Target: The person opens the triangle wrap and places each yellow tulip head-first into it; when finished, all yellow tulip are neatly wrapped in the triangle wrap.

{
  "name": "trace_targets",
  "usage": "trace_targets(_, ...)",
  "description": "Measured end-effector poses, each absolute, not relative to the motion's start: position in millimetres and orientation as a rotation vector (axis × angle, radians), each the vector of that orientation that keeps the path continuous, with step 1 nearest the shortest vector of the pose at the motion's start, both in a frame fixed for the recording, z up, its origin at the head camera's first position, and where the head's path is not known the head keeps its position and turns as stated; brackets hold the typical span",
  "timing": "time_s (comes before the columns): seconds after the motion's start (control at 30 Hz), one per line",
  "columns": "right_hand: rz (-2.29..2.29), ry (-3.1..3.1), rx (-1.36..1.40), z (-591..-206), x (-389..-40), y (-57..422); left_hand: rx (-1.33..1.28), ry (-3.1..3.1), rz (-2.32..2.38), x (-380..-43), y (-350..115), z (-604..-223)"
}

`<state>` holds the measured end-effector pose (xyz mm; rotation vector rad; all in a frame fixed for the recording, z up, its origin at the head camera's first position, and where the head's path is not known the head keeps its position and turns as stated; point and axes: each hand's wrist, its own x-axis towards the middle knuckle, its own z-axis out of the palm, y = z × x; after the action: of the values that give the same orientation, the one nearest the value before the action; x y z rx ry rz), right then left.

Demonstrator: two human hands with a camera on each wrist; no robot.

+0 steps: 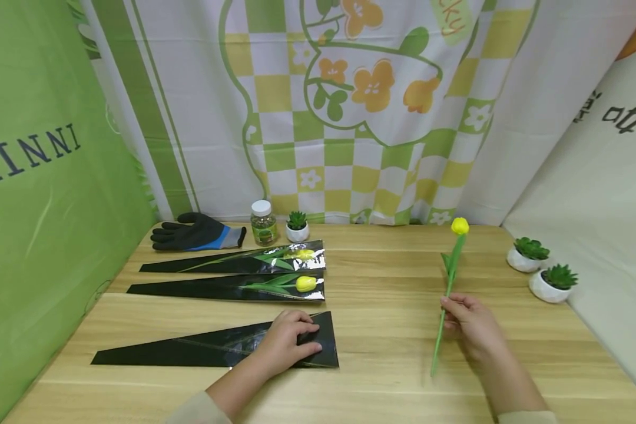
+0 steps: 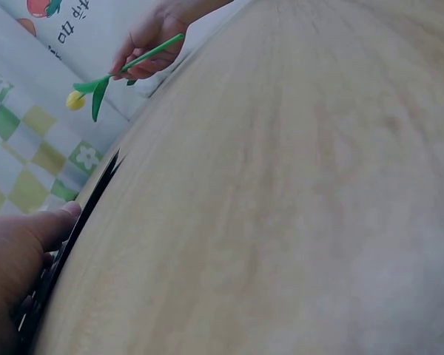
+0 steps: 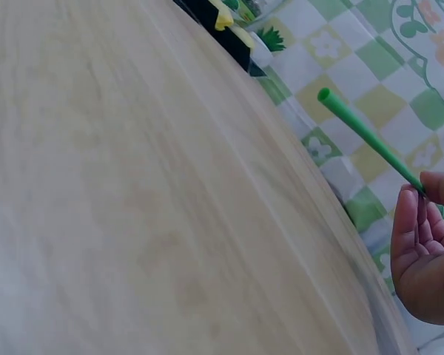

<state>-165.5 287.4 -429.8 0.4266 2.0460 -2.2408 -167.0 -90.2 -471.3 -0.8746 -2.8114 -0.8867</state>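
My right hand [image 1: 476, 327] pinches the green stem of a yellow artificial tulip [image 1: 460, 226] between thumb and fingers. The tulip stands nearly upright in the head view, bloom up, with the stem's lower end below the hand. In the right wrist view the cut end of the stem [image 3: 355, 126] sticks out past the fingertips. On the table, my left hand [image 1: 290, 343] rests on the wide end of a black tapered flower sleeve [image 1: 159, 351], thumb and fingers spread over it. The left wrist view shows the thumb [image 2: 59, 222] at the sleeve's edge.
Behind the left hand lie two more sleeves [image 1: 191, 288], each with a yellow tulip inside. A black-and-blue work glove [image 1: 196, 232], a white-lidded jar [image 1: 264, 224] and a potted succulent [image 1: 297, 227] stand along the back. Two succulents [image 1: 553, 284] sit at the right edge.
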Motion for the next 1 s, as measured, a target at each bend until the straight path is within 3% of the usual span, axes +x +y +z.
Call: trace_targets(1.0,-2.371,1.910,0.446,-425.4,-179.0,229.1,-0.825,-2.737,-0.943,-172.1,-82.3,-462.2)
